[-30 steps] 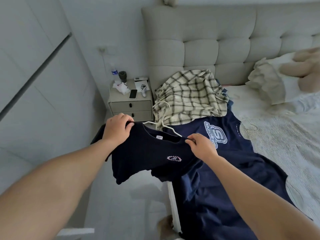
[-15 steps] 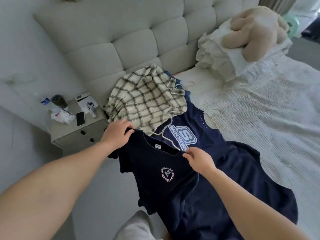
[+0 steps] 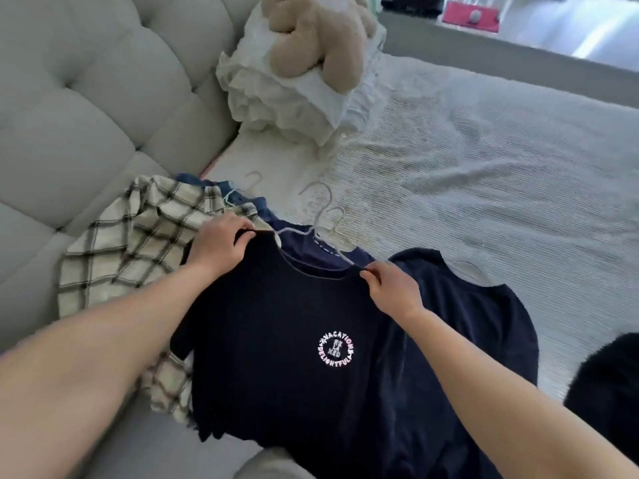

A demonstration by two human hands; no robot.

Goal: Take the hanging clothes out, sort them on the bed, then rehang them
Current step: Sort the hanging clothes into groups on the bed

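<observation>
While both hands hold it by the shoulders, the navy T-shirt (image 3: pixel 294 326) with the round "Vacation" print hangs on a white wire hanger (image 3: pixel 313 229) over the bed's near edge. The left hand (image 3: pixel 218 247) has its fingers curled round the shirt's left shoulder; the right hand (image 3: pixel 390 288) pinches the right shoulder seam between thumb and fingertips. Beneath it, spreading toward 3 o'clock, lies a second navy shirt (image 3: pixel 484 323) on its own hanger — the held shirt covers most of it. At 9 o'clock a cream plaid shirt (image 3: pixel 138 243) is heaped against the tufted headboard (image 3: pixel 86 98), with a blue garment (image 3: pixel 214 186) peeping out behind it. Toward 12 o'clock a ruffled white pillow (image 3: pixel 287 98) carries a beige plush toy (image 3: pixel 311 32). The white textured bedspread (image 3: pixel 484 167) runs off toward 2 o'clock — a dark fuzzy item (image 3: pixel 608 392) sits at the frame's right edge.
</observation>
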